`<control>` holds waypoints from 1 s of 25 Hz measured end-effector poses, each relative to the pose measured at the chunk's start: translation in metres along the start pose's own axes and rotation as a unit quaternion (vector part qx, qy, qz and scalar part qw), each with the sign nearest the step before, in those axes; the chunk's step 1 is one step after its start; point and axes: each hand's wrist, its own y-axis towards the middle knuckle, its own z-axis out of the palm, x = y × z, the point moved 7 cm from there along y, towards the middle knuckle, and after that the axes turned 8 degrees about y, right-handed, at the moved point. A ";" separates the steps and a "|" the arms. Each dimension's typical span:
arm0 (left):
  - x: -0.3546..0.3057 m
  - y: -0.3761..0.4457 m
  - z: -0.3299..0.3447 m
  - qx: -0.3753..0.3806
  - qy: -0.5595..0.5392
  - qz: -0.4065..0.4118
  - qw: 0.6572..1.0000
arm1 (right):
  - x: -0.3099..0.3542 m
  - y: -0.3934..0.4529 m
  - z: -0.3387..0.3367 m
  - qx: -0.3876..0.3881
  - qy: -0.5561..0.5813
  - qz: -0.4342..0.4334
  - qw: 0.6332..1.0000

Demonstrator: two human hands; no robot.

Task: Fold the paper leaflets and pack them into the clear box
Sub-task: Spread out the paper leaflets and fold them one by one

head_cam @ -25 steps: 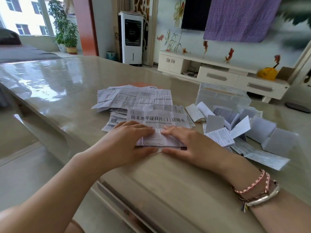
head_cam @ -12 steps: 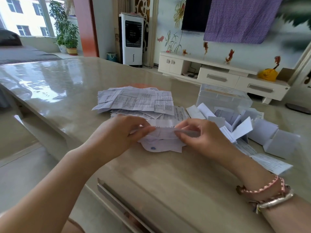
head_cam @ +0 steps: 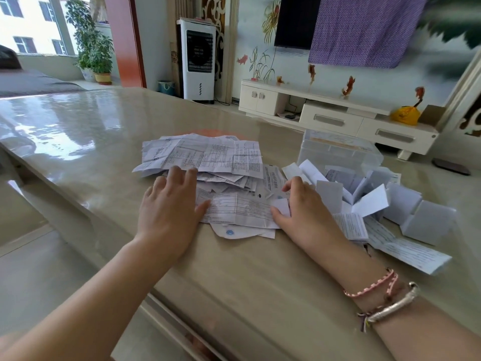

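Beige and glossy, the table (head_cam: 78, 131) fills the lower view. Nearest on it, at centre, lies a printed leaflet (head_cam: 239, 209), partly folded, with a smaller sheet peeking out from under its near edge. The left hand (head_cam: 169, 204) rests at the leaflet's 9 o'clock side, fingers straight and spread, thumb pressing its left edge, grasping nothing. The right hand (head_cam: 302, 204) sits at the 3 o'clock side, thumb on the leaflet's right edge; its fingers are loosely bent over the paper, and whether they pinch the small white flap there cannot be told. Pink cord bracelets and a silver bangle (head_cam: 390, 306) circle that wrist.

At 3 o'clock of the right hand, folded leaflets (head_cam: 416, 220) lie scattered in a heap, some standing half open. At 12 o'clock of the hands is a loose pile of unfolded leaflets (head_cam: 208, 155). Farther, at about 1 o'clock, the clear box (head_cam: 338, 152) stands just behind the folded heap. Beyond the table are a white cabinet (head_cam: 333, 113) and a white fan unit (head_cam: 197, 58).
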 end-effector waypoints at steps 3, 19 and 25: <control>-0.009 -0.003 -0.009 -0.070 -0.021 0.056 0.996 | 0.006 -0.001 -0.001 -0.013 -0.065 -0.027 0.997; -0.043 -0.013 0.002 0.099 -0.088 0.175 0.976 | 0.021 -0.024 -0.008 0.107 0.037 -0.132 0.985; -0.042 -0.013 -0.014 0.053 -0.127 0.179 0.974 | 0.024 -0.021 -0.017 0.054 0.068 -0.132 0.987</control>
